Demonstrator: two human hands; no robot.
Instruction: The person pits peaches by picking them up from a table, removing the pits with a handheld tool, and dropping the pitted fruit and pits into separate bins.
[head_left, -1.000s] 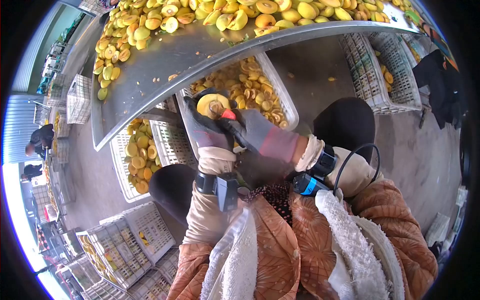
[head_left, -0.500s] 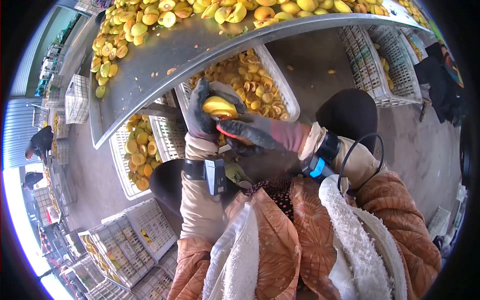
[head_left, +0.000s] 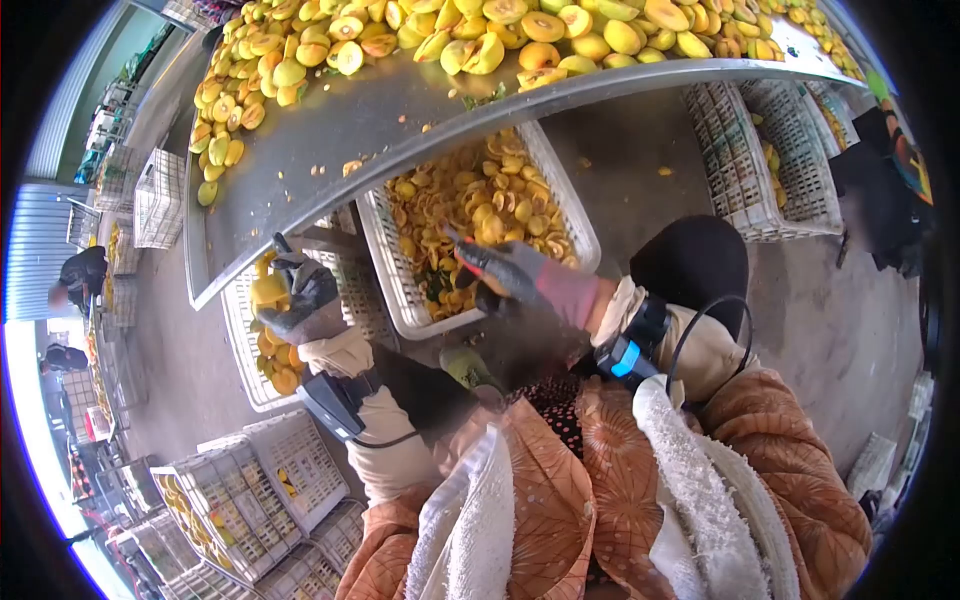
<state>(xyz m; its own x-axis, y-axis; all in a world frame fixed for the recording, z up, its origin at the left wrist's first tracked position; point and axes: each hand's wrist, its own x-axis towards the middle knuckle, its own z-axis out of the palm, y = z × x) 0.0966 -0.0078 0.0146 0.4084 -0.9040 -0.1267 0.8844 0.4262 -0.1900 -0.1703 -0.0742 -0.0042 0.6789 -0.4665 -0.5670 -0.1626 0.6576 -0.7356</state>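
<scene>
My left hand (head_left: 305, 292), in a dark glove, is over the left crate (head_left: 237, 330) of yellow peach halves. Its fingers are spread, and a peach half (head_left: 268, 290) shows between fingertips and thumb. My right hand (head_left: 525, 275), in a grey and pink glove, is curled above the middle crate (head_left: 592, 235), which holds cut peach pieces (head_left: 500, 190). A narrow red-edged tool (head_left: 468, 262) shows along its fingers; the glove hides most of it.
A metal table (head_left: 300, 200) crosses in front, piled with yellow peaches (head_left: 480, 50), many cut in half. White crates (head_left: 770, 160) stand at right, with stacked crates (head_left: 250, 490) at lower left. A person (head_left: 82, 275) is far left. My knee (head_left: 690, 270) is beside the middle crate.
My left hand has moved left and down from my right hand to the left crate, parting its fingers around a peach half. My right hand stays over the middle crate.
</scene>
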